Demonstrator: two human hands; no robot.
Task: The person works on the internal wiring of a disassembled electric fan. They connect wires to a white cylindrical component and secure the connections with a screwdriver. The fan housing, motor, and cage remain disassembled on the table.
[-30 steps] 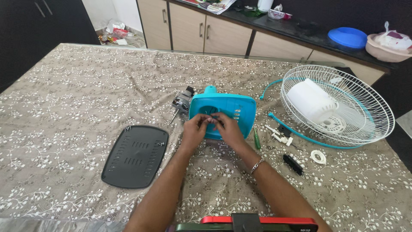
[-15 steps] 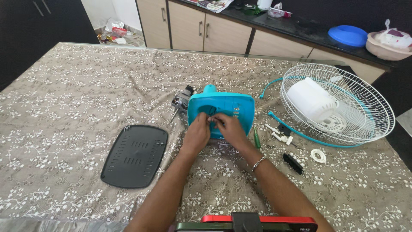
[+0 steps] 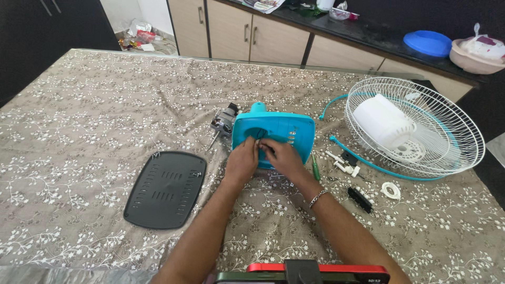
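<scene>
Hands meet at turquoise fan housing (image 3: 279, 134) lying flat on counter (image 3: 94, 105): I see left hand (image 3: 243, 160) curled against it as brace, right hand (image 3: 279, 156) fingers pinched at its opening, grasped item too small to tell.

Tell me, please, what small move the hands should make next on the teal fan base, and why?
Probably steady the base with the left hand while the right hand works at the opening. Both sets of fingers meet there, and the base stands on edge, with the black cover lying off to the left.
</scene>
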